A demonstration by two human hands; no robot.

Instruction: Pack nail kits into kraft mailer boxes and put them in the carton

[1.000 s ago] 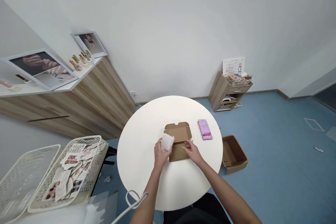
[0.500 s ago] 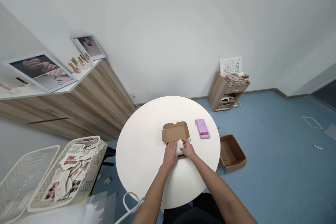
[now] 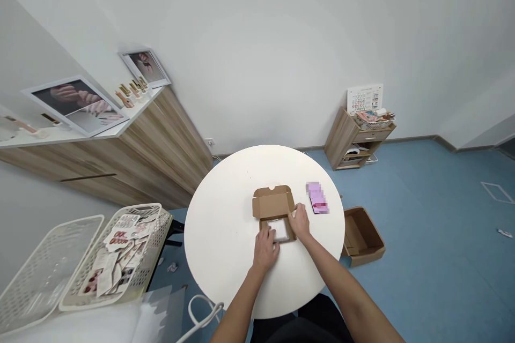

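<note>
Hands both half-curled: left hand (image 3: 264,251) on the near wall of an open kraft mailer box (image 3: 273,204), right hand (image 3: 300,223) on its right wall; grip unclear. White insert (image 3: 279,230) lies inside. Box sits mid-worktop, a round white table (image 3: 225,230); blurred pink packet (image 3: 317,198) just right.

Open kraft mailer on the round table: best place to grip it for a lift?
Probably the side walls of the base of the kraft mailer, coming from the near side. The lid lies folded open at the far side and looks floppy. The left hand and right hand already rest at the base.
</note>
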